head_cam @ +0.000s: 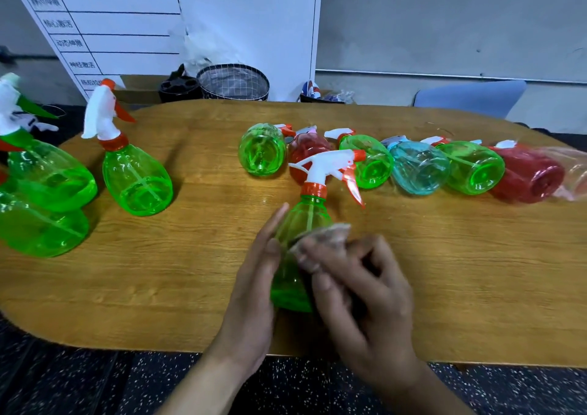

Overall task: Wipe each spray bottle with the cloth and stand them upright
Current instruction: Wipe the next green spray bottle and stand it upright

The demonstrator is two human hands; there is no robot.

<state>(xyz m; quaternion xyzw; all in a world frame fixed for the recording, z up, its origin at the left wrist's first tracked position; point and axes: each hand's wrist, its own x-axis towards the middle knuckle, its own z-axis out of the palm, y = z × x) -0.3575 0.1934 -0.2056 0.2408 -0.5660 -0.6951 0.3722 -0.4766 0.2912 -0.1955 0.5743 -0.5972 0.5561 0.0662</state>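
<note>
hands wiping bottle near table edge

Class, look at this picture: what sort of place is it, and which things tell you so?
Probably an office or workroom: a wooden table, a whiteboard ruled into a chart, and a blue chair behind the table.

One head-worn wide-angle view is looking forward and down across the wooden table — sitting close above its near edge, taking in the far wall — and bending straight lines toward the frame's borders.
</note>
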